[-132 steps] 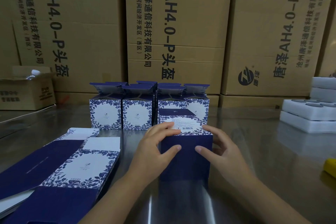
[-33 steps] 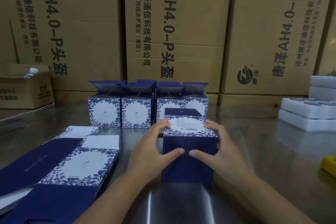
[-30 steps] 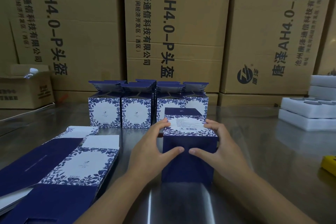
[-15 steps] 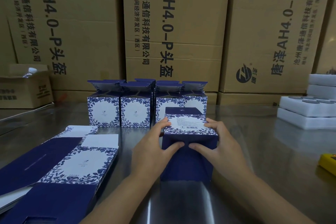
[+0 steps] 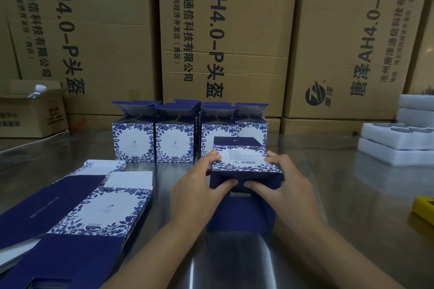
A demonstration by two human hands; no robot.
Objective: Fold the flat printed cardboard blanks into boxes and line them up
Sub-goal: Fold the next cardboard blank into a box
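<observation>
Box (image 5: 242,216): it's sitting on the steel table (image 5: 340,195) right in front of the person, barcode panel facing up, just in front of the row of finished boxes (image 5: 175,141).
Left hand (image 5: 195,195): gripping the box's left edge, fingers curling over the top, thumb (image 5: 224,185) pressing into the dark front flap.
Right hand (image 5: 291,187): doing the mirror image on the right edge, its thumb nearly meeting the other one.
Feel: I'm guessing it's thin glossy card, so it's going to be super light, hollow, a bit slippery and springing back at the creases.
Weak spot: the open middle of a panel is probably denting first if you're squeezing there.
Where to grab: I'd be taking it by the corners and folded edges, where it's stiffest.
Blanks (image 5: 98,209): lying flat in a stack off to the left.
</observation>
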